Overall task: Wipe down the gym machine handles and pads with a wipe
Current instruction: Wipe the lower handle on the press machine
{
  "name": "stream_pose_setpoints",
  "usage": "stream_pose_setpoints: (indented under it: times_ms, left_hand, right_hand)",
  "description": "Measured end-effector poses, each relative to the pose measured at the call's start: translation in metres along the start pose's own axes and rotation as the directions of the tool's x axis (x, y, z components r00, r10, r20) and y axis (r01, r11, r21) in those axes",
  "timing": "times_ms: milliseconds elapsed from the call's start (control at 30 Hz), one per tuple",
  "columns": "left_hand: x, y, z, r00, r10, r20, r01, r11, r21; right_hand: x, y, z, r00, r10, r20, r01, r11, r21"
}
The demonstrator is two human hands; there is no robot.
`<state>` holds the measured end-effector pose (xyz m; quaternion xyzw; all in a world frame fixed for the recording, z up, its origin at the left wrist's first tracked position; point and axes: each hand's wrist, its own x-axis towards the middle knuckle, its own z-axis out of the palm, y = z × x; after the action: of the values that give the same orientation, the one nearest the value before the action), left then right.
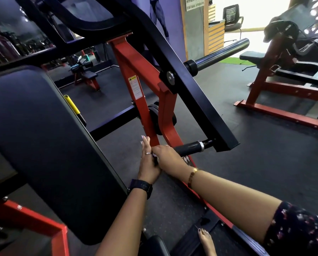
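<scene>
Pretty dim gym overall, daylight blows out white through the opening [261, 15] at top right and glints off the steel bar [222, 52]. Back pad [34, 126] looks murky, edges bend fisheye-style, everything's slightly soft.

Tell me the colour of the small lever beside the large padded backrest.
The small lever is yellow; head view.

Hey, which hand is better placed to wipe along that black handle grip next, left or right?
Right, probably. The right hand sits curled at the near end of the handle grip; the left hand lies straight-fingered against the red frame. No wipe shows clearly.
</scene>
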<state>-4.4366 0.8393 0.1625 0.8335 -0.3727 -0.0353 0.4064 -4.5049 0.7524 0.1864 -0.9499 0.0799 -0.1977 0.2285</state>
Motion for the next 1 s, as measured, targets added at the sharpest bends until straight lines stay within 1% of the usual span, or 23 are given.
stream_pose_setpoints:
  times_ms: [67,100,167,233,333,433,500,533,600,667,767,800,833,900,933,1000]
  left_hand:
    - [-0.003,0.003,-0.002,1.0,0.006,0.03,-0.006,1.0,-0.013]
    - [-0.003,0.003,-0.001,0.999,0.019,0.039,-0.018,1.0,-0.019]
    - [-0.005,0.005,-0.003,0.999,0.006,0.047,-0.007,1.0,0.013]
    - [-0.006,0.006,-0.004,0.998,-0.005,0.056,0.003,0.999,0.035]
    - [-0.009,0.012,-0.007,0.997,-0.036,0.066,0.024,0.984,0.178]
    - [-0.012,0.018,-0.009,0.999,0.006,0.048,-0.022,0.935,0.355]
    - [-0.013,0.019,-0.011,0.996,0.048,0.07,-0.077,0.86,0.504]
    - [-0.013,0.02,-0.011,0.996,0.053,0.076,-0.087,0.822,0.563]
    - [-0.013,0.024,-0.014,0.996,0.039,0.079,-0.081,0.759,0.646]
    - [-0.014,0.032,-0.014,0.997,-0.02,0.076,-0.039,0.716,0.697]
    - [-0.015,0.036,-0.013,0.996,-0.082,0.037,0.032,0.709,0.705]
    - [-0.015,0.036,-0.012,0.996,-0.082,0.026,0.04,0.713,0.7]
    - [-0.015,0.037,-0.012,0.997,-0.079,0.024,0.04,0.715,0.698]
    - [-0.016,0.039,-0.012,0.997,-0.068,0.037,0.022,0.703,0.711]
    - [-0.017,0.04,-0.013,0.996,-0.067,0.051,0.008,0.683,0.73]
    - [-0.016,0.043,-0.017,0.994,-0.057,0.09,-0.035,0.624,0.781]
  right_hand:
    - [-0.024,0.023,0.01,0.981,-0.171,-0.093,0.165,0.984,-0.072]
    - [-0.035,0.036,0.011,0.968,-0.212,-0.131,0.2,0.975,-0.102]
    - [-0.053,0.06,0.013,0.95,-0.233,-0.207,0.201,0.966,-0.163]
    - [-0.062,0.082,0.011,0.948,-0.173,-0.268,0.117,0.97,-0.212]
    - [-0.062,0.103,0.005,0.946,0.035,-0.323,-0.1,0.978,-0.185]
    - [-0.061,0.096,0.018,0.907,0.165,-0.387,-0.213,0.973,-0.085]
    - [-0.062,0.078,0.033,0.873,0.222,-0.434,-0.241,0.971,0.013]
    - [-0.062,0.067,0.04,0.87,0.207,-0.446,-0.211,0.977,0.042]
    - [-0.058,0.045,0.05,0.889,0.094,-0.448,-0.078,0.995,0.055]
    - [-0.049,0.021,0.052,0.914,-0.005,-0.406,0.033,0.997,0.064]
    - [-0.041,0.004,0.051,0.932,-0.043,-0.36,0.072,0.995,0.067]
    - [-0.043,0.009,0.049,0.932,-0.094,-0.35,0.109,0.994,0.021]
    - [-0.047,0.02,0.048,0.929,-0.179,-0.323,0.17,0.984,-0.056]
    - [-0.061,0.054,0.044,0.905,-0.348,-0.244,0.295,0.927,-0.23]
    - [-0.068,0.073,0.04,0.895,-0.389,-0.216,0.321,0.901,-0.291]
    - [-0.081,0.103,0.027,0.903,-0.381,-0.198,0.294,0.885,-0.361]
